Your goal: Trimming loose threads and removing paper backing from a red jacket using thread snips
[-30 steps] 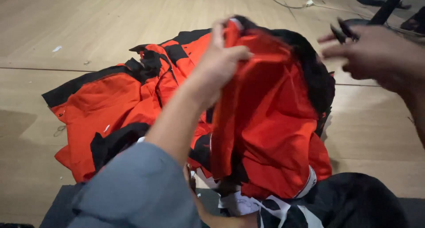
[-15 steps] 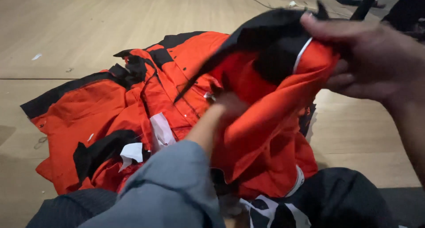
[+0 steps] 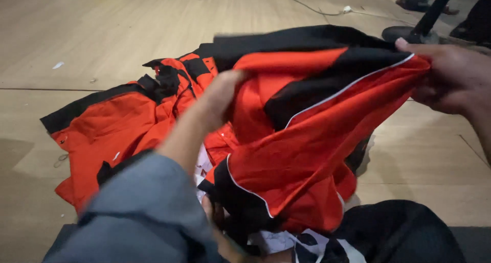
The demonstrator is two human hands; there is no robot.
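Wooden flooring (image 3: pixel 102 33) runs bare to the far side, leaving open room left and far. On it lies a second orange garment (image 3: pixel 110 127), near left. Above it the orange-and-black jacket (image 3: pixel 307 135) hangs stretched — left hand (image 3: pixel 222 97) clenched in its middle, right hand (image 3: pixel 452 79) pinching its far-right edge. Slack cloth could slip from that pinch, or snag the cable (image 3: pixel 307 7) and stand base (image 3: pixel 409 34) beyond.

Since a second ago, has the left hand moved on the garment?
Yes. The left hand has gone from the top edge of the held red-and-black garment down into its folds.
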